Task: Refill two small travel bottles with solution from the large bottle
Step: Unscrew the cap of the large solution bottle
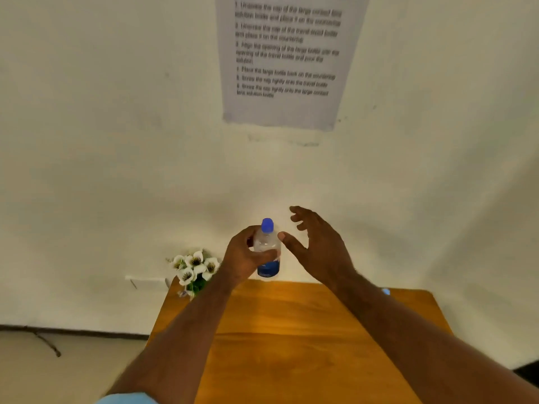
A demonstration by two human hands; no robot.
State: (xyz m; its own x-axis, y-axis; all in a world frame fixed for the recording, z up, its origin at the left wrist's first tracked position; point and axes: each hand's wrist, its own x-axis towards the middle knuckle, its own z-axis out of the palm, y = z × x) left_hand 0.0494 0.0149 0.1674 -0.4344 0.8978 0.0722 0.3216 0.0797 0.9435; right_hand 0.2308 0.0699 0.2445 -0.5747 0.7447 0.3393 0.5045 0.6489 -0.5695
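The large bottle (267, 249) is clear plastic with a blue cap and a blue label. It is held upright above the far edge of the wooden table (291, 330). My left hand (243, 258) is wrapped around its body. My right hand (318, 246) hovers just right of the cap, fingers spread, touching nothing. A small blue spot (386, 291) shows behind my right forearm at the table's far right; I cannot tell what it is. No small travel bottle is clearly in view.
White artificial flowers (194, 269) stand at the table's far left corner. A printed instruction sheet (287, 59) hangs on the cream wall behind. The floor shows to the left of the table.
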